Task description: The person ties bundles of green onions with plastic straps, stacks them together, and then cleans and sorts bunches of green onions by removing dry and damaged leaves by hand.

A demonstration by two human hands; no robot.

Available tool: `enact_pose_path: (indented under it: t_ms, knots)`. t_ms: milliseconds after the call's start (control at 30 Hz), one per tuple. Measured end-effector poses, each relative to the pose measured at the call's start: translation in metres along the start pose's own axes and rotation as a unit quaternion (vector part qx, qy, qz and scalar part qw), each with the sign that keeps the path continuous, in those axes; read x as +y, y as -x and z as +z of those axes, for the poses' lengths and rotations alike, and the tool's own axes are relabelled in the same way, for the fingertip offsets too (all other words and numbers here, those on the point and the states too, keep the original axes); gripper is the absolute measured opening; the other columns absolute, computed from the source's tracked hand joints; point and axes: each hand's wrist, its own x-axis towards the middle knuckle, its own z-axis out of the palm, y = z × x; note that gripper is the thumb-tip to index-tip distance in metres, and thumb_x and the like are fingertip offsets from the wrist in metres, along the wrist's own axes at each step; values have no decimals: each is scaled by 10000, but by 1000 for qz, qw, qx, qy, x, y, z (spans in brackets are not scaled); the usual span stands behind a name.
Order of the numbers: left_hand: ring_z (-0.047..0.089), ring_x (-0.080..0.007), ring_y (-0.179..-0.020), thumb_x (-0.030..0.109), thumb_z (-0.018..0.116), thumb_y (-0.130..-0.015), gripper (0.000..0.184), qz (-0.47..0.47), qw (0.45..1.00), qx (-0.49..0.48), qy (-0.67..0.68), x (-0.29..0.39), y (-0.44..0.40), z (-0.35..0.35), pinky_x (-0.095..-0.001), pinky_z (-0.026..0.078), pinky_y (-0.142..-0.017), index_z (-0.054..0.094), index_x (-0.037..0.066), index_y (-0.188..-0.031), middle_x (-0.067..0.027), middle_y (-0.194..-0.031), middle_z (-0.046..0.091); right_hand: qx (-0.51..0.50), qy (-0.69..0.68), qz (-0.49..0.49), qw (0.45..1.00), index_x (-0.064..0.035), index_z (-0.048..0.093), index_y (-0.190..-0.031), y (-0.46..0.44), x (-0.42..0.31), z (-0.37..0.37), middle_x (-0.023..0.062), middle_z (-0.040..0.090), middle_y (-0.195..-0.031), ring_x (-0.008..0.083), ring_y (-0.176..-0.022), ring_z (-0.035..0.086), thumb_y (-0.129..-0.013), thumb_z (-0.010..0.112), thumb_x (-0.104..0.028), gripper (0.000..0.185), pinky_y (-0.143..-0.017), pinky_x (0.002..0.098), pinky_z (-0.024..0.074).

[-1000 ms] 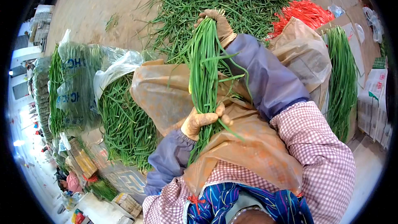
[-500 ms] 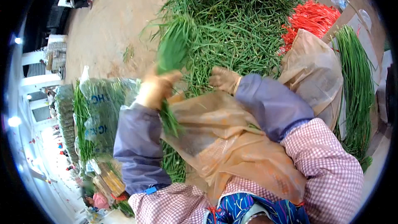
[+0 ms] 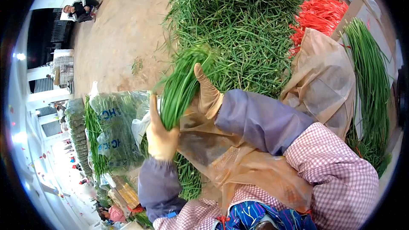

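Observation:
A loose bunch of green chives [image 3: 181, 85] stands tilted in front of me, its leaf tips spreading up and to the right. My left hand [image 3: 163, 138], in a pale glove, is closed on the bunch's lower end, with the thumb along its left side. Against or close beside the right side of the bunch is my gloved right hand [image 3: 208, 93], held flat with fingers stretched upward; contact is hard to tell. Behind the bunch lies a large heap of loose chives [image 3: 238, 30]. A brownish translucent plastic sheet [image 3: 213, 145] covers my lap below both hands.
Red ties [image 3: 321, 15] lie in a pile right of the heap, near another brownish plastic sheet [image 3: 321, 76]. Long chives [image 3: 368, 76] lie at the far right. Clear bags of greens [image 3: 119, 132] stand on the left. A person [image 3: 81, 8] sits in the left background.
The bunch came down and is now more upright and less blurred. My left hand moved lower, and my right hand moved left from the heap to the bunch's side.

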Motion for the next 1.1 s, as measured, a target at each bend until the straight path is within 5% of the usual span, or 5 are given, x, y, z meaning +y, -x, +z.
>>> enact_pose_path:
  t_ms: [500, 633, 700, 967, 1100]
  knots:
    - [650, -343, -987, 60, 672, -732, 549, -182, 967, -156, 86, -78, 133, 0, -359, 496, -840, 525, -11, -1256, -237, -1021, 665, 205, 431, -88, 874, -65, 596, -913, -37, -32, -37, 51, 631, -777, 186, -636, 635, -866, 692, -363, 316, -515, 325, 545]
    - [633, -382, -991, 76, 673, -717, 594, -201, 960, -168, 95, -100, 143, 11, -381, 501, -829, 508, -13, -1281, -260, -1019, 651, 299, 736, -50, 605, -122, 641, -936, -80, -135, -42, 9, 569, -670, 110, -534, 506, -887, 653, -338, 222, -443, 237, 437]
    - [639, -379, -972, 83, 682, -711, 603, -202, 959, -163, 112, -104, 152, 9, -386, 505, -818, 507, -17, -1279, -255, -1015, 654, 289, 644, -134, 696, -142, 643, -989, -65, -196, -21, 10, 597, -714, 86, -601, 508, -891, 652, -317, 201, -489, 273, 465]
    - [648, -349, -955, 145, 746, -694, 663, -199, 960, -195, 23, -80, 139, 0, -375, 499, -829, 502, -29, -1286, -237, -1013, 658, -332, 926, 128, 130, -150, 396, -1417, 7, -8, 65, 198, 444, -1374, 329, -1334, 365, -647, 808, -342, 894, -1119, 599, 186]
    - [642, -370, -954, 120, 753, -676, 667, -174, 966, -188, 44, -88, 146, -5, -389, 504, -825, 491, -16, -1274, -245, -1008, 651, -295, 824, 204, 439, -61, 590, -1115, 2, 4, 42, 92, 633, -991, 218, -966, 602, -746, 774, -233, 447, -906, 406, 446]
